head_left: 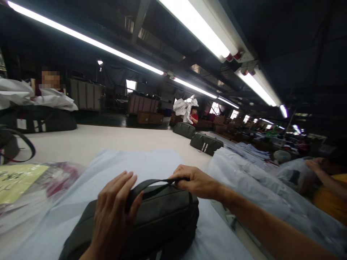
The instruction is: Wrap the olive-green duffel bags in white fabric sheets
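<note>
A dark duffel bag (pixel 162 213) lies before me on a pale plastic sheet (pixel 141 159). Its black strap (pixel 153 184) arches over the top. My right hand (pixel 193 180) pinches the strap near the bag's right end, fingers curled around it. On the left part of the bag is my left hand (pixel 115 206), with the strap's other end passing between its thumb and fingers; its palm side is hidden. The lower part of the bag runs out of view at the bottom.
Clear plastic bags (pixel 252 191) are heaped at right. A yellow labelled sheet (pixel 20 182) lies on plastic at left. More dark bags (pixel 207 143) stand along the white table (pixel 108 139). Co-workers are at far left, at the table's far end and at right, one in a yellow top (pixel 330 198).
</note>
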{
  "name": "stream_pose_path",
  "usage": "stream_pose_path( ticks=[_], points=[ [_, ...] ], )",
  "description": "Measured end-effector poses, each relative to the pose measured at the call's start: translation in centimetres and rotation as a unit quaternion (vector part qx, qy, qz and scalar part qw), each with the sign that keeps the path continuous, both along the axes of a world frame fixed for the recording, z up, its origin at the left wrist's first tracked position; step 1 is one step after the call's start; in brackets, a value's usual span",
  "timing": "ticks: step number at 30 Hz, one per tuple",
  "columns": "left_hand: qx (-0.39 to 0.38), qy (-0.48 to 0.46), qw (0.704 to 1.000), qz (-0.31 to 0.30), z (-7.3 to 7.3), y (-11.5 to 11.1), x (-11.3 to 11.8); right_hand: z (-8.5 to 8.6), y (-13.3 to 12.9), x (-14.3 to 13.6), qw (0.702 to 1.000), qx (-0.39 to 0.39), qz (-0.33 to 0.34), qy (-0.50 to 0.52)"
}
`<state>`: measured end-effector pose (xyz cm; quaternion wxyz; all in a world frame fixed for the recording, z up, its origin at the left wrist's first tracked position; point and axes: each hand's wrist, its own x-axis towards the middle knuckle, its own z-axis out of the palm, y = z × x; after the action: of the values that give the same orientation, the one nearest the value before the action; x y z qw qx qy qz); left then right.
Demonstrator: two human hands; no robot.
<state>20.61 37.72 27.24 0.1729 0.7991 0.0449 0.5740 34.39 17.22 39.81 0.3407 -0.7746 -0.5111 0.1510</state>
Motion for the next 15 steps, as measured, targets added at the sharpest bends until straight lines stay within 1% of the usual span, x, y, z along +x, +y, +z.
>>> stream_pose_path(
  ticks=[1, 2, 3, 4, 6, 8, 9, 11, 12, 13, 14, 15],
  points=[
    [0.064, -0.059, 0.996, 0.025, -0.5, -1.2, -1.2, -0.1, -0.1, 0.3, 1.0, 0.006, -0.002, 0.026],
    [0.113, -0.097, 0.988, 0.039, -1.1, -2.5, -2.1, -0.2, -0.1, 0.5, 0.999, 0.014, -0.002, 0.043],
    [0.144, -0.115, 0.982, 0.043, -1.7, -3.8, -2.7, -0.4, -0.2, 0.7, 0.998, 0.02, 0.002, 0.053],
    [0.158, -0.111, 0.98, 0.035, -2.1, -4.9, -3.0, -0.5, -0.2, 0.7, 0.998, 0.025, 0.007, 0.059],
    [0.145, -0.045, 0.988, 0.009, -2.4, -6.4, -2.4, -0.7, -0.3, 0.5, 0.997, 0.03, 0.021, 0.064],
    [0.11, 0.035, 0.993, -0.008, -1.9, -6.8, -0.9, -0.7, -0.4, -0.1, 0.997, 0.028, 0.03, 0.059],
    [0.096, 0.058, 0.994, -0.013, -1.5, -6.7, 0.0, -0.7, -0.4, -0.5, 0.998, 0.029, 0.032, 0.047],
    [0.076, 0.098, 0.992, -0.033, -0.9, -6.1, 1.2, -0.6, -0.5, -1.1, 0.998, 0.061, 0.019, -0.004],
    [0.08, 0.118, 0.988, -0.055, -0.9, -5.9, 1.6, -0.5, -0.6, -1.2, 0.995, 0.092, -0.002, -0.037],
    [0.095, 0.138, 0.983, -0.076, -1.3, -5.8, 1.7, -0.5, -0.6, -1.2, 0.989, 0.126, -0.036, -0.066],
    [0.121, 0.156, 0.976, -0.088, -2.2, -5.8, 1.6, -0.4, -0.6, -1.1, 0.981, 0.155, -0.074, -0.086],
    [0.153, 0.169, 0.969, -0.094, -3.5, -6.0, 1.3, -0.3, -0.5, -0.7, 0.974, 0.175, -0.113, -0.086]
  ],
)
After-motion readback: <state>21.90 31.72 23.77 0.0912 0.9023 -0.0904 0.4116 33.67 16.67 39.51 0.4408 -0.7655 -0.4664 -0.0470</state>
